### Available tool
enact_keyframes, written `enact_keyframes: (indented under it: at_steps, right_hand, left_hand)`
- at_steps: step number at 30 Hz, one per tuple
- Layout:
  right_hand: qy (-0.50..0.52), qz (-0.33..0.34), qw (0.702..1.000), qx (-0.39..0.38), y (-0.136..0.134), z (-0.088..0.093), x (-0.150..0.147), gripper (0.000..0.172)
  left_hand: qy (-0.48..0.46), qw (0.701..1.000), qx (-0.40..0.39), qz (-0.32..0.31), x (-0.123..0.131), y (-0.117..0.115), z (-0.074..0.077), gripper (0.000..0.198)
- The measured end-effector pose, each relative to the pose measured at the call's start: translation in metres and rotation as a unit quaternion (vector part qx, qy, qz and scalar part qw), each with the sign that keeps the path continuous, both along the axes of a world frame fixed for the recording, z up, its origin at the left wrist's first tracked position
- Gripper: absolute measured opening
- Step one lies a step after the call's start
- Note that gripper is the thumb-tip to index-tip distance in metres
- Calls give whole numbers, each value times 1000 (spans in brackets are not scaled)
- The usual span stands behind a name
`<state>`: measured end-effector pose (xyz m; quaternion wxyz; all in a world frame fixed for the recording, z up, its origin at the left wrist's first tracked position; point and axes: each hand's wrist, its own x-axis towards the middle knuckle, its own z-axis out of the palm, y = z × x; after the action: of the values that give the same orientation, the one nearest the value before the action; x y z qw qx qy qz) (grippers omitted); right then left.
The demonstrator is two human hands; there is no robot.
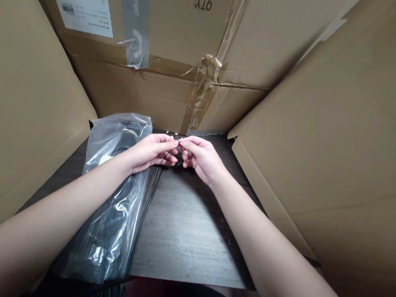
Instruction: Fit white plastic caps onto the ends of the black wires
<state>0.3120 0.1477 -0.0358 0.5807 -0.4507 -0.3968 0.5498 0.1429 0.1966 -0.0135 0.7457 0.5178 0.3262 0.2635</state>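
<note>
Near the far end of the dark table, my two hands meet at their fingertips. My left hand [153, 152] is closed in a pinch on a thin black cable [164, 157], which passes behind its fingers. Thumb and forefinger of my right hand [200, 157] pinch at the same spot, with a tiny pale piece just showing between the hands; its kind is too small to tell. More black cables [142, 221] run from below my left hand down to the table's near edge. Under my left forearm lies a clear plastic bag [111, 224] with black cables inside.
Cardboard walls enclose the table [179, 228]: a left panel [29, 91], a right panel [338, 131] and a taped back box [168, 92] with a white label [82, 9]. Small white bits [176, 134] show at the table's far edge, beyond my hands.
</note>
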Motion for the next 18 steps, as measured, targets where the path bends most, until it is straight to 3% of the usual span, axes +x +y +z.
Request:
enact_keyframes:
  at_steps: [8,18]
  right_hand:
    - [9,-30,999,-13,0,4,1,41]
    - [-14,-28,999,-11,-2,6,1,32]
  left_hand:
    - [35,996,73,33,1,-1,-2,39]
    - [71,982,174,32,4,0,-3,32]
